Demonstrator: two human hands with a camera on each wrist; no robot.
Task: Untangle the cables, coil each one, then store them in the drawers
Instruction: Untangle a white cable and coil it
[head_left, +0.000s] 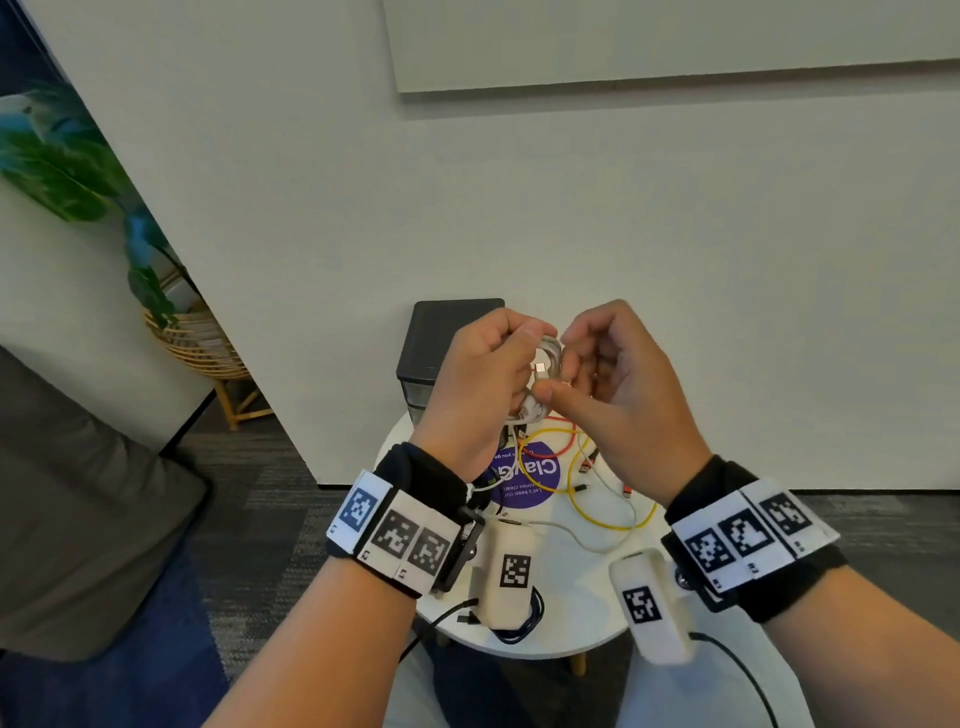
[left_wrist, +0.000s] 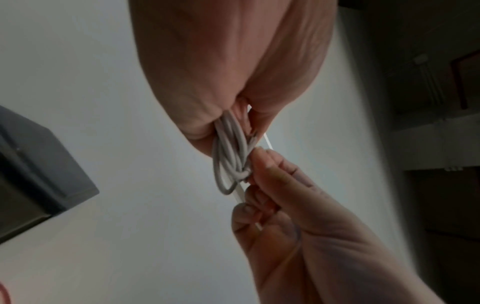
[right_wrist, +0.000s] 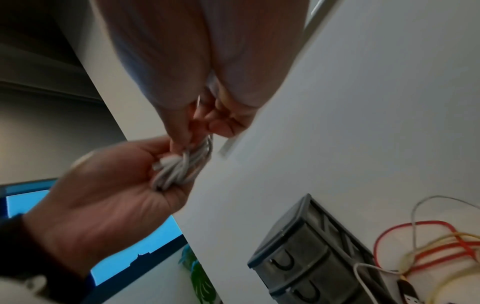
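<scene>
Both hands are raised above the round white table (head_left: 566, 618), working one coiled white cable (head_left: 545, 364). My left hand (head_left: 483, 374) grips the bundle of loops (left_wrist: 228, 152) in its curled fingers. My right hand (head_left: 597, 364) pinches the same coil (right_wrist: 182, 164) from the right, thumb underneath. A silver plug tip shows between the hands. On the table lie a yellow cable (head_left: 587, 493), a red cable (head_left: 561, 441) and a loose white cable (head_left: 587, 535), tangled together. The dark grey drawer unit (head_left: 441, 343) stands at the table's far side, its drawers (right_wrist: 298, 265) closed.
A coiled dark blue cable (head_left: 524, 623) lies at the table's near edge. A purple round sticker (head_left: 524, 478) marks the tabletop. A white wall rises right behind the table. A plant in a rattan stand (head_left: 208, 343) sits left, and a grey sofa (head_left: 67, 519) near left.
</scene>
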